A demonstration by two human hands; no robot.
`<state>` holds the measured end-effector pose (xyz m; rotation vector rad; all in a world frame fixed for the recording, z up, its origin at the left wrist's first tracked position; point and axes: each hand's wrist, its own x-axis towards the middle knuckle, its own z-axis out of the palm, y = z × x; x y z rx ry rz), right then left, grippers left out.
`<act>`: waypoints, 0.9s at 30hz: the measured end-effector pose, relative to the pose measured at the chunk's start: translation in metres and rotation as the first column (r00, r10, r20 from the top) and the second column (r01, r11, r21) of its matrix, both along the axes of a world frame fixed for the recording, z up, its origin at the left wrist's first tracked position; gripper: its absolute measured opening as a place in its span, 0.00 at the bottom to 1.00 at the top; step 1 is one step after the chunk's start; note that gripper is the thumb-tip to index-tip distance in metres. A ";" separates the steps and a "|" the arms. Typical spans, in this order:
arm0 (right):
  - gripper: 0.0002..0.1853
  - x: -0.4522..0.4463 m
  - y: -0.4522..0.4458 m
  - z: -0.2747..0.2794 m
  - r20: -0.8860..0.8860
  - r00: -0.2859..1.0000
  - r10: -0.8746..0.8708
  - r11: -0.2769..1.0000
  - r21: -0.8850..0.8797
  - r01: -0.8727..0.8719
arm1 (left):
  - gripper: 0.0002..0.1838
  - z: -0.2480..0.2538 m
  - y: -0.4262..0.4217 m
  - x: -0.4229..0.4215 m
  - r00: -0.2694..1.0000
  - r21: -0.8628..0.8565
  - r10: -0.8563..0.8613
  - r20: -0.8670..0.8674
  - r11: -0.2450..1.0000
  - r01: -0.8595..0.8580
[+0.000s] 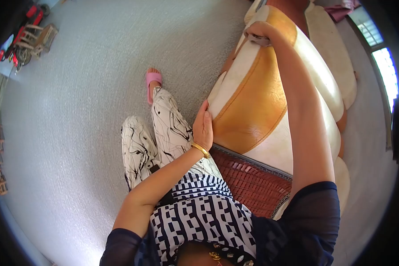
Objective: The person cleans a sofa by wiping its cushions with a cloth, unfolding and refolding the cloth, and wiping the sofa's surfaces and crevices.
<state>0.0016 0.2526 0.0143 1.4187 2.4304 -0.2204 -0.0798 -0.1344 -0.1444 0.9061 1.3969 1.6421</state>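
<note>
My right hand [260, 30] is stretched far forward, its fingers closed around a bunched grey cloth [259, 41]. The cloth presses on the cream and tan leather cushion [252, 106] of a sofa. At the cushion's near left edge rests my left hand [203, 128], a gold bangle on its wrist. Its fingers lie straight against the cream border and grip nothing. A reddish-brown woven mat [252, 177] with a dark braided edge covers the seat beside me.
More cream cushions [332, 57] line the sofa's right side, below a bright window [385, 71]. Grey floor [88, 97] spreads to the left. A wooden chair [42, 40] and a red motorbike [22, 57] stand far left. My foot wears a pink slipper [154, 78].
</note>
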 end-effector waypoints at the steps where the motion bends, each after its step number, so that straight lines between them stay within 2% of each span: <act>1: 0.14 -0.008 0.003 -0.005 0.104 0.971 -0.215 0.973 -0.061 0.222 | 0.30 -0.001 -0.001 0.000 1.000 -0.016 0.015 0.006 1.000 -0.015; 2: 0.10 -0.002 0.043 -0.039 0.142 0.988 -0.062 0.997 -0.040 0.068 | 0.30 0.002 -0.003 0.000 1.000 -0.018 0.005 0.019 1.000 -0.005; 3: 0.10 -0.011 0.034 -0.041 0.152 0.987 -0.049 0.997 -0.054 0.058 | 0.31 0.004 -0.005 0.000 0.999 -0.020 -0.005 0.033 1.000 0.006; 5: 0.13 -0.035 0.006 -0.031 0.363 0.930 0.064 0.994 -0.105 -0.028 | 0.32 0.010 -0.008 0.002 0.998 -0.045 0.014 0.060 0.999 -0.011; 6: 0.13 -0.037 0.016 -0.048 0.369 0.926 0.079 0.993 -0.116 -0.038 | 0.33 0.012 -0.009 0.001 0.997 -0.056 0.019 0.073 0.998 -0.015; 8: 0.15 -0.040 0.033 -0.081 0.517 0.760 0.393 0.919 -0.208 -0.334 | 0.34 0.016 -0.012 0.000 0.993 -0.089 0.032 0.116 0.996 -0.022; 9: 0.15 -0.044 0.026 -0.082 0.518 0.755 0.402 0.916 -0.216 -0.339 | 0.35 0.017 -0.014 -0.001 0.988 -0.109 0.034 0.151 0.994 -0.017; 11: 0.19 -0.058 -0.001 -0.077 0.648 0.620 0.442 0.891 -0.239 -0.386 | 0.35 0.017 -0.017 0.000 0.982 -0.106 0.059 0.178 0.993 -0.041; 14: 0.19 -0.065 -0.032 -0.073 0.662 0.588 0.465 0.878 -0.257 -0.404 | 0.34 0.021 -0.019 -0.003 0.971 -0.101 0.111 0.211 0.991 -0.091; 15: 0.19 -0.068 -0.049 -0.072 0.662 0.584 0.470 0.875 -0.262 -0.406 | 0.33 0.025 -0.019 -0.005 0.966 -0.101 0.134 0.221 0.988 -0.114; 17: 0.19 -0.072 -0.082 -0.072 0.478 0.700 0.532 0.847 -0.314 -0.429 | 0.32 0.032 -0.016 -0.012 0.949 -0.096 0.169 0.266 0.984 -0.148; 18: 0.19 -0.072 -0.078 -0.102 0.506 0.565 0.652 0.759 -0.434 -0.486 | 0.30 0.036 -0.015 -0.017 0.931 -0.087 0.200 0.307 0.979 -0.182; 19: 0.20 -0.080 -0.100 -0.106 0.507 0.417 0.755 0.655 -0.552 -0.515 | 0.30 0.040 -0.015 -0.021 0.929 -0.093 0.200 0.311 0.979 -0.180; 20: 0.19 -0.084 -0.118 -0.104 0.514 0.486 0.707 0.707 -0.533 -0.465 | 0.29 0.044 -0.013 -0.027 0.912 -0.076 0.243 0.330 0.970 -0.231; 21: 0.19 -0.100 -0.162 -0.074 0.521 0.551 0.652 0.755 -0.510 -0.412 | 0.28 0.045 -0.011 -0.034 0.894 -0.057 0.284 0.347 0.958 -0.282; 23: 0.19 -0.096 -0.163 -0.140 0.476 0.420 0.773 0.635 -0.585 -0.505 | 0.26 0.044 -0.011 -0.045 0.884 -0.035 0.317 0.343 0.945 -0.325; 24: 0.19 -0.101 -0.176 -0.142 0.477 0.419 0.773 0.635 -0.583 -0.507 | 0.25 0.051 -0.013 -0.050 0.883 -0.004 0.335 0.329 0.935 -0.354; 26: 0.18 -0.103 -0.216 -0.142 0.574 0.465 0.674 0.739 -0.536 -0.409 | 0.25 0.057 -0.015 -0.059 0.880 0.029 0.356 0.316 0.923 -0.384; 27: 0.18 -0.100 -0.227 -0.129 0.576 0.464 0.673 0.740 -0.534 -0.410 | 0.24 0.059 -0.016 -0.062 0.876 0.039 0.364 0.317 0.918 -0.396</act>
